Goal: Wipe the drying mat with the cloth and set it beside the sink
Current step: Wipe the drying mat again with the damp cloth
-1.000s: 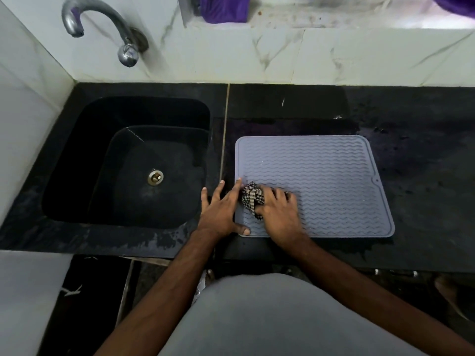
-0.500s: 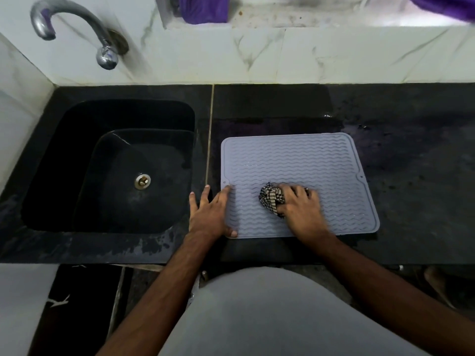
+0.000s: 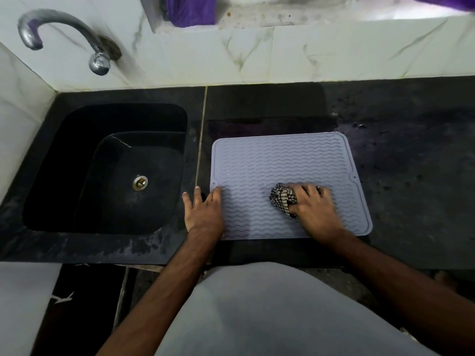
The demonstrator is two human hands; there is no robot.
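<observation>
Mat [image 3: 282, 160], grey, wavy ribs, lies flat on the black worktop [image 3: 411, 163], just right of the sink [image 3: 108, 170], its long sides running left to right; a pale seam in the worktop runs between sink and mat. Right hand [image 3: 314, 210] rests on the mat's near-right part, fingers curled over the cloth [image 3: 282, 200]; grip closed round the cloth, a bunched black-and-white check, which sticks out to the left of the knuckles and touches the ribs. Left hand [image 3: 204, 214] lies palm down at the mat's near-left corner; fingers straight and spread, holding nothing; the outer fingers rest on the worktop beside the mat, the inner ones on the mat's left edge; whether the thumb presses the mat cannot be told, the hand hides it. Sink black, a metal drain [image 3: 140, 182] at its bottom; a curved metal tap [image 3: 64, 34] comes off the white marble wall behind it. Purple fabric [image 3: 190, 10] sits on the ledge above the wall. Worktop right of the mat looks patchy, possibly wet.
</observation>
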